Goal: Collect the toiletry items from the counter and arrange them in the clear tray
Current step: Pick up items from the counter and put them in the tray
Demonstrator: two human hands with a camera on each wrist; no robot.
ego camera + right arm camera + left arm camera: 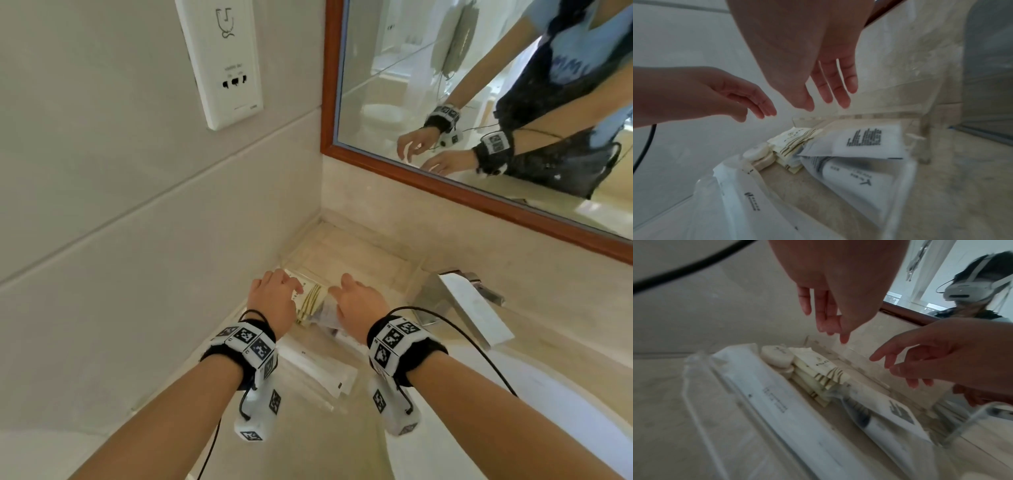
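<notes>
Both hands hung above the clear tray (416, 265), which sat on the beige counter (555, 329) in the corner where the tiled wall (120, 192) met the strip below the wood-framed mirror (479, 205). The left hand (274, 298) had its fingers loosely extended and held nothing; the right hand (359, 301) was likewise relaxed and empty, fingers pointing down toward the tray's contents without touching them in the wrist views.

In the tray lay a stack of cream sachets (818, 369) edged with dark and gold stripes, their small printed mark too blurred to read. Just beside them sat two round white wrapped soaps (777, 356), one on the other. A long white packet (777, 402) ran along the left side, with a boxed line of dark print that could not be made out. On the right, a translucent pouch (859, 178) showed a white tube with unreadable characters, and a white pouch (865, 141) with a block of fine black text rested over its far end.

A chrome tap (459, 301) stood right of the tray. On the wall hung a white socket plate (222, 61) bearing a shaver pictogram, its small lettering illegible
</notes>
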